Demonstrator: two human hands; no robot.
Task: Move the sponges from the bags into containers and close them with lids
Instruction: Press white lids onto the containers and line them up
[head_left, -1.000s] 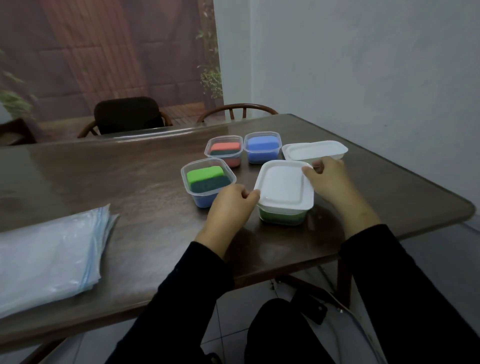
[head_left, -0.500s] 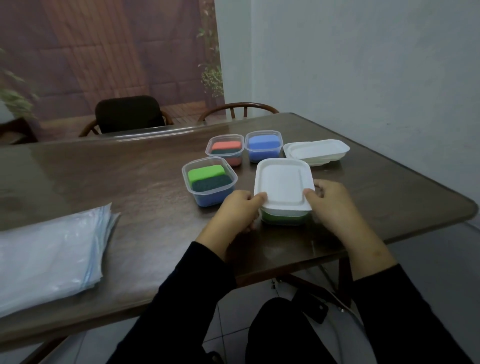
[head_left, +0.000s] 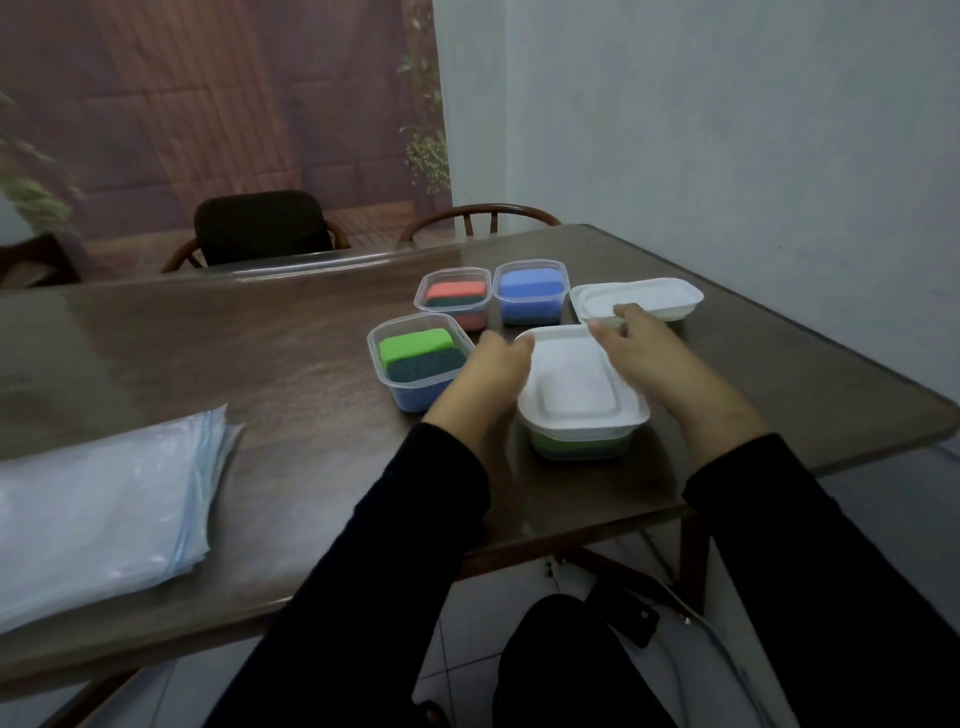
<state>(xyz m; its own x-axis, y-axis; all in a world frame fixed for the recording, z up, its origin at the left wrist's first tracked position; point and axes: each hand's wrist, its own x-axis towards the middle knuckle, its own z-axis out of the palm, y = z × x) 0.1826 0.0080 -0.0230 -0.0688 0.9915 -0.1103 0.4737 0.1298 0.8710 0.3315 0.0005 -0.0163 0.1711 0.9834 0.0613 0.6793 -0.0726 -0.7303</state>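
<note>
Both hands have been slid from the near corners of the white lid (head_left: 575, 384) to its far edge (left hand (head_left: 488, 379), right hand (head_left: 641, 358))

Both arms are stretched forward in black sleeves. The left hand (head_left: 491, 374) is held palm-down with its fingers curled. The right hand (head_left: 641, 351) is extended further, fingers loosely bent.
</note>
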